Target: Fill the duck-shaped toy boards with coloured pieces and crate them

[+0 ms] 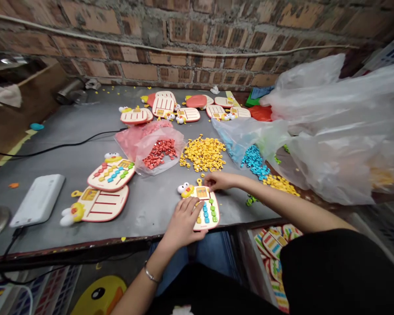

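Observation:
A cream toy board (200, 225) with a duck head (185, 189) lies at the table's front edge. Blue, green and yellow beads sit in rows on it. Across the board's left part lies my left hand (183, 221), fingers stretched out flat and thumb by the lower edge, covering some of the beads. My right hand (219, 180) is at the board's upper right corner with its fingers pinched together; whatever is between them is hidden. Just beyond it is a pile of yellow beads (204, 153). Red beads (160, 153) spill from a plastic bag (141, 138) at the left.
Two more duck boards (107, 205) overlap at the left, near a white power bank (37, 199) with a cable. Several boards (164, 105) lie along the back. Blue beads (254, 162) and large plastic bags (341, 135) stand right. Below is a crate of filled boards (274, 245).

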A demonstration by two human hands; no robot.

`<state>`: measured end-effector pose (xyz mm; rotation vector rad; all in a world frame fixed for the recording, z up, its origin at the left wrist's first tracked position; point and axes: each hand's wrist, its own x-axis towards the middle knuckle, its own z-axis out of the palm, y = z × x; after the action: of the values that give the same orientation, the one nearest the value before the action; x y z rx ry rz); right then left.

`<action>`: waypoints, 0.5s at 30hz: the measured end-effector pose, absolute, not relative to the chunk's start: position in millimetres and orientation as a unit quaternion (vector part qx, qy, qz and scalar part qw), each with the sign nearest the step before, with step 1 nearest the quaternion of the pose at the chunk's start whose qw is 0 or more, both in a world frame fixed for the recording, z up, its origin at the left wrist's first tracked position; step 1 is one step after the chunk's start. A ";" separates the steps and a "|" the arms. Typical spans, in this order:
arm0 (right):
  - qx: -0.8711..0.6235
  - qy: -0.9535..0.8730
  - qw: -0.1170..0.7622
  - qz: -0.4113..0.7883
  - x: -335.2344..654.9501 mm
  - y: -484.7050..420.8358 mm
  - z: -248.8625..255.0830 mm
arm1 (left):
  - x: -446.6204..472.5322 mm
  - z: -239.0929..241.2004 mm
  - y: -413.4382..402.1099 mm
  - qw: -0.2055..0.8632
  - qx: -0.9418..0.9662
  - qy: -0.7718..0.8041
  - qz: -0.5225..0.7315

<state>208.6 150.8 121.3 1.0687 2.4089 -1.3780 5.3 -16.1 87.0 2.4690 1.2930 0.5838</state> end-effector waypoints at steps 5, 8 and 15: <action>0.399 0.744 -0.052 -0.533 215.3 110.0 134.2 | 2.9 83.2 -19.5 0.136 0.861 0.431 0.234; 0.437 0.658 -0.189 -0.583 219.2 79.3 131.2 | -1.0 81.0 -22.7 0.138 0.867 0.401 0.262; 0.526 0.451 -0.446 -0.566 261.1 -61.7 85.1 | -11.1 63.9 -25.4 0.146 0.835 0.277 0.453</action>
<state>261.1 -61.7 85.1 2.3926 2.0482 -2.5733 -11.1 -25.4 63.9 2.4033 0.7973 1.3032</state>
